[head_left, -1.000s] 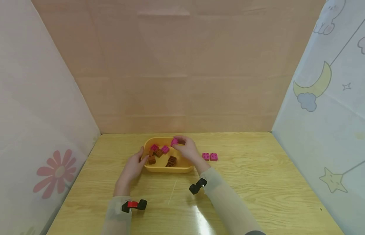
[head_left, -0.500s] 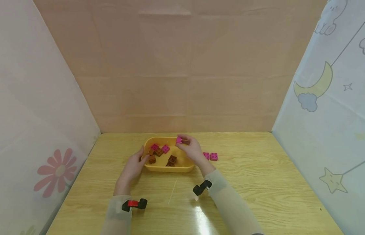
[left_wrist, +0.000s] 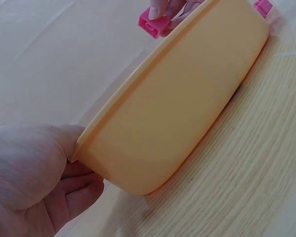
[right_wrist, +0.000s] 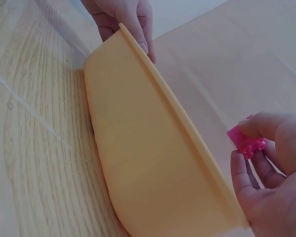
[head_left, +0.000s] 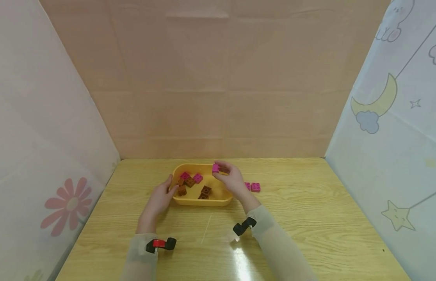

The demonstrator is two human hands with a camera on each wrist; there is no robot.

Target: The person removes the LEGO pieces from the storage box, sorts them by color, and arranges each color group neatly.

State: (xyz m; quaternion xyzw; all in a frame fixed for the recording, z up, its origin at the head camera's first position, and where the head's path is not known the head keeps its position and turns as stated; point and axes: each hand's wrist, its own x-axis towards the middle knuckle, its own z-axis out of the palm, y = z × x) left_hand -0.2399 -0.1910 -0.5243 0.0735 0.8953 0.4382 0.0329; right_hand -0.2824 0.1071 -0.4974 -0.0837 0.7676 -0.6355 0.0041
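Note:
A yellow plastic tub stands on the table with pink and brown toy bricks inside. My left hand grips its left rim, thumb on the inner side and fingers outside, as the left wrist view also shows. Over the tub's right end my right hand pinches a pink brick between thumb and fingers, above the rim. In the tub lie a pink brick, an orange-brown brick and a dark brown brick, among others. The wrist views hide the tub's inside behind its wall.
Right of the tub, two pink bricks sit side by side on the wooden table; the right one shows fully, the left one is partly behind my right wrist. A fabric backdrop rises at the table's back edge.
My right hand has moved a little to the right with the pink brick, from over the tub's middle toward its right end. My left hand and the tub stay put.

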